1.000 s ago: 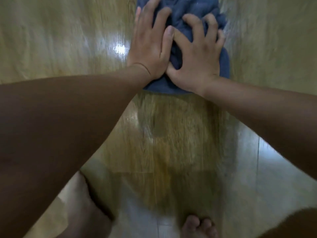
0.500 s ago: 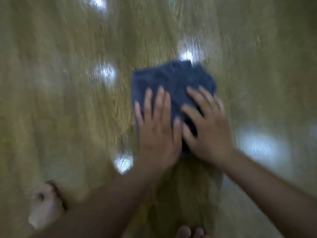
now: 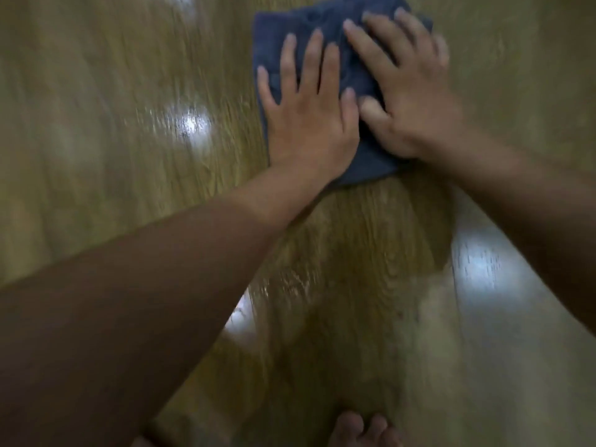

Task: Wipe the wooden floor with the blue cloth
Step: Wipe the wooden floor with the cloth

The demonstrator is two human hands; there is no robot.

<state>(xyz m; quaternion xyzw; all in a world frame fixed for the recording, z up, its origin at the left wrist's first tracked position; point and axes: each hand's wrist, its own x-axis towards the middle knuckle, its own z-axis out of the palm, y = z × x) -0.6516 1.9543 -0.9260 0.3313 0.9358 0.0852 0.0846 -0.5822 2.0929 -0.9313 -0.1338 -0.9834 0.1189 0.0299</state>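
The blue cloth [image 3: 371, 162] is one soft, nubby piece of towelling. It is folded to a rough rectangle with rumpled edges and lies flat on the wooden floor [image 3: 129, 124]. Its far end runs out of the top of the view, and no edge or corner of the floor itself shows.

Both of my hands are on top of it, neither one clenched or gripping. My left hand [image 3: 306, 117] lies palm down on the cloth's left half, fingers straight and a little spread, with its heel at the near edge. My right hand [image 3: 416, 95] presses the right half the same way, fingers fanned toward the far right corner. The two thumbs sit just beside each other over the middle, and a strip of cloth shows between the hands.

The floor is glossy planks with long streaky grain, smeared by blur. Three bright glare patches [image 3: 193, 124] show plainly on it. A darker band of board runs from the cloth's near edge toward the toes [image 3: 361, 430] of one bare foot.
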